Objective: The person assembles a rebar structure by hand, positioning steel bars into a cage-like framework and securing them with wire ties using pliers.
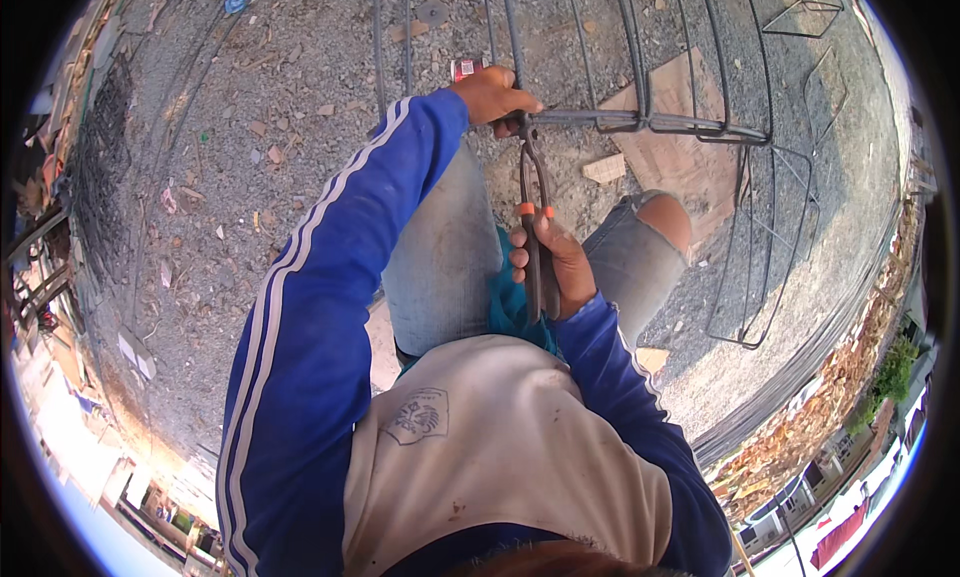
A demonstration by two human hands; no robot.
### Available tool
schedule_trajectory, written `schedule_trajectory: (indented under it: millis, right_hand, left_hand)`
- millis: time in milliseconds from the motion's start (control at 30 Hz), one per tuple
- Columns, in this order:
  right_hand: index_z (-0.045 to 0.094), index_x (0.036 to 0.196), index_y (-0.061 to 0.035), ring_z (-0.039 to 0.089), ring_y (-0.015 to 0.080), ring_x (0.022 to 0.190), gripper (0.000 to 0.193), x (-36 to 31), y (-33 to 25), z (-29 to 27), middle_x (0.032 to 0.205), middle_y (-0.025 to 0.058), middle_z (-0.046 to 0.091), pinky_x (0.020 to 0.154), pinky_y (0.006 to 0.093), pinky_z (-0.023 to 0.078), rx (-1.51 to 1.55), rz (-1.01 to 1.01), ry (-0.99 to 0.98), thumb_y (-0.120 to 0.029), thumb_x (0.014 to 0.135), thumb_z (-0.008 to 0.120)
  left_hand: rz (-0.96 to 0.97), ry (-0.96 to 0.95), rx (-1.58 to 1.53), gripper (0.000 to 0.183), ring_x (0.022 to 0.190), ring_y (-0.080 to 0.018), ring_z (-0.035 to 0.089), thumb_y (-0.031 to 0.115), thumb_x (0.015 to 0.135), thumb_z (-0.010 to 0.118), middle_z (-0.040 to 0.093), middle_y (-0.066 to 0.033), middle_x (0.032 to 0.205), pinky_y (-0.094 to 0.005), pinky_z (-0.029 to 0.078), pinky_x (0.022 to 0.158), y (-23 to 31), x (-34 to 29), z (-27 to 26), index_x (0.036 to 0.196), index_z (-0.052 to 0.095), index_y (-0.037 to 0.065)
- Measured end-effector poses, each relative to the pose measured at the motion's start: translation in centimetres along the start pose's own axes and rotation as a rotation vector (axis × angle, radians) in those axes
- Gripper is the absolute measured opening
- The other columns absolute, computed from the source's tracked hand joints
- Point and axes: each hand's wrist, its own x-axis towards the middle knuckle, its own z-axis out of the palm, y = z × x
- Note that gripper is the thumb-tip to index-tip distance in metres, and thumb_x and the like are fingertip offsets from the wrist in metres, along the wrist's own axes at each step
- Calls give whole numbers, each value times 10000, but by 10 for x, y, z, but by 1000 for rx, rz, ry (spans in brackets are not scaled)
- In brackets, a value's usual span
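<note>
My right hand [567, 264] is closed around the dark handles of a pair of pincers [533, 182] with orange bands. The pincers point away from me, and their jaws meet the near end of a steel bar frame [610, 117]. There my left hand [492, 95] is closed around a rod of the frame, its thumb and fingers just beside the jaws. The frame is made of long dark rods with bent bars across them, reaching out to the right and far side. Whether a wire sits in the jaws is hidden.
A worn brown board [690, 147] lies under the frame on gravel ground. More bent steel stirrups [765, 247] stand at the right. A small wood block [604, 168], a red packet [464, 69] and a blue scrap [235, 3] lie about. My knees flank the pincers.
</note>
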Motion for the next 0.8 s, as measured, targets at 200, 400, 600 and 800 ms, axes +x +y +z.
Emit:
schedule_trajectory:
  millis: [200, 400, 600, 800]
  right_hand:
    - [493, 1088, -94, 539, 127, 529, 277, 10, 10, -19, 725, 35, 548, 424, 284, 448, 349, 48, -371, -280, 904, 586]
    - [469, 1006, -76, 509, 135, 480, 249, 4, 7, -2, 649, 48, 516, 391, 284, 408, -363, -98, 57, -239, 845, 567]
    - [458, 1136, 2, 504, 161, 515, 417, 3, 10, -13, 716, 81, 520, 424, 300, 447, -864, -261, 271, -330, 887, 495]
    - [317, 1377, 38, 620, 263, 670, 811, -4, -10, -30, 1003, 173, 579, 556, 422, 544, -180, 56, -185, -583, 878, 472]
  left_hand:
    - [-23, 8, -91, 399, 508, -185, 625, 292, 790, 713, 641, -156, 657, -299, 497, 459, 5, -4, 0, 815, 590, -86]
    - [-86, 50, -77, 406, 506, -192, 628, 300, 784, 708, 635, -154, 656, -304, 502, 463, 17, -11, 2, 826, 584, -84]
    - [-1, -22, -91, 413, 500, -193, 626, 313, 796, 701, 637, -158, 662, -306, 498, 459, 5, -5, -4, 795, 593, -85]
    - [34, -70, -17, 448, 491, -193, 622, 349, 811, 695, 641, -166, 649, -309, 502, 462, -8, 7, -3, 789, 615, -91]
